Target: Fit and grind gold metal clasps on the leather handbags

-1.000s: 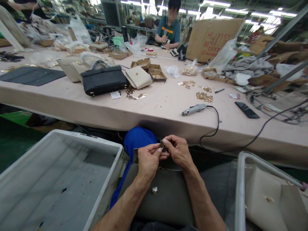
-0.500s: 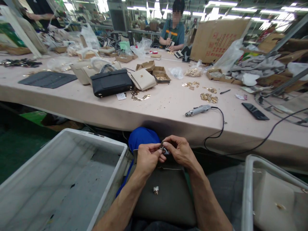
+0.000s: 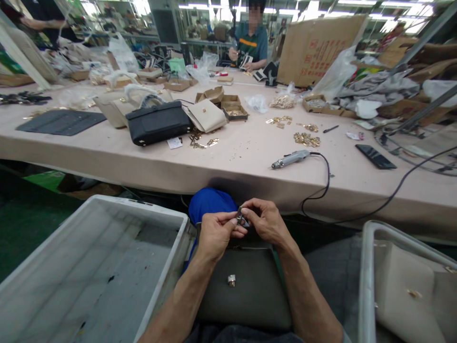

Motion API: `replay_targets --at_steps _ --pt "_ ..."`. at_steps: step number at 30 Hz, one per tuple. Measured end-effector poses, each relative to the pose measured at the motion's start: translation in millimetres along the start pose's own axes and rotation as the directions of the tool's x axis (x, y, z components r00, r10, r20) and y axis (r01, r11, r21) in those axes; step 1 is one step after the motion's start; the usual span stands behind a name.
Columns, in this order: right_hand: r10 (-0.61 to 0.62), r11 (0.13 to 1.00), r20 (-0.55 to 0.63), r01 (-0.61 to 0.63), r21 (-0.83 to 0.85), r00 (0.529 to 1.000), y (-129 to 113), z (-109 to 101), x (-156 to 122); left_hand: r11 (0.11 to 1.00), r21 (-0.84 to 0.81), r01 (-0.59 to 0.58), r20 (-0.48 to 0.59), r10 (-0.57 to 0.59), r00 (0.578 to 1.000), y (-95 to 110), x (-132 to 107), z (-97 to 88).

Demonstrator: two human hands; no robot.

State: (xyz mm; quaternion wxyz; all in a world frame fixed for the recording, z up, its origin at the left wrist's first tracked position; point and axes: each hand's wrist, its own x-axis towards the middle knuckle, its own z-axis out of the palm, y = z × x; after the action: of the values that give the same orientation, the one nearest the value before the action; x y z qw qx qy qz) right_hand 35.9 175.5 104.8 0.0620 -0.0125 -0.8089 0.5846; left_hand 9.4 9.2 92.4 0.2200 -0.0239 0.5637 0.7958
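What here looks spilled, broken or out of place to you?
Nothing looks clearly broken. Gold-coloured pieces lie loose on the table, perhaps on purpose. The dark scraps in the crate on the left look like stray litter. The small piece held between the left hand and right hand is too small to check for damage.

One view, from a camera worn on the head. It looked forward and steeply down over a dark bag (image 3: 246,293), with both forearms rising from the bottom edge. The left hand (image 3: 214,233) and right hand (image 3: 267,221) lay close to the lens, below mid-frame. The table (image 3: 246,159) crossed at middle range, its front edge sloping down rightward. A co-worker (image 3: 252,43) sat far off at the top. Field wide: left bin (image 3: 117,221) and right bin (image 3: 367,267) were both cut by the frame.
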Motion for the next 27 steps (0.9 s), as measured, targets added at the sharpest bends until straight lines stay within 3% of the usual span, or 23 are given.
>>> replay_targets --at_steps 8,14,22,27 --pt "0.032 0.999 0.024 -0.033 0.027 0.999 -1.6 -0.7 -1.4 0.980 0.125 -0.157 -0.129 0.173 0.977 -21.3 -10.8 14.9" --pt "0.003 1.000 0.037 -0.003 -0.002 0.999 -1.6 -0.8 -2.7 0.985 0.080 -0.151 -0.144 0.161 0.976 -22.0 -16.7 17.2" --pt "0.061 0.996 -0.033 -0.063 -0.060 0.998 0.1 10.1 -2.3 0.986 0.062 -0.155 -0.132 0.162 0.978 -23.6 -19.8 18.9" --pt "0.070 0.996 -0.012 -0.070 0.063 0.997 0.1 10.6 -2.1 0.987 0.067 -0.147 -0.167 0.156 0.973 -25.0 -18.7 18.8"
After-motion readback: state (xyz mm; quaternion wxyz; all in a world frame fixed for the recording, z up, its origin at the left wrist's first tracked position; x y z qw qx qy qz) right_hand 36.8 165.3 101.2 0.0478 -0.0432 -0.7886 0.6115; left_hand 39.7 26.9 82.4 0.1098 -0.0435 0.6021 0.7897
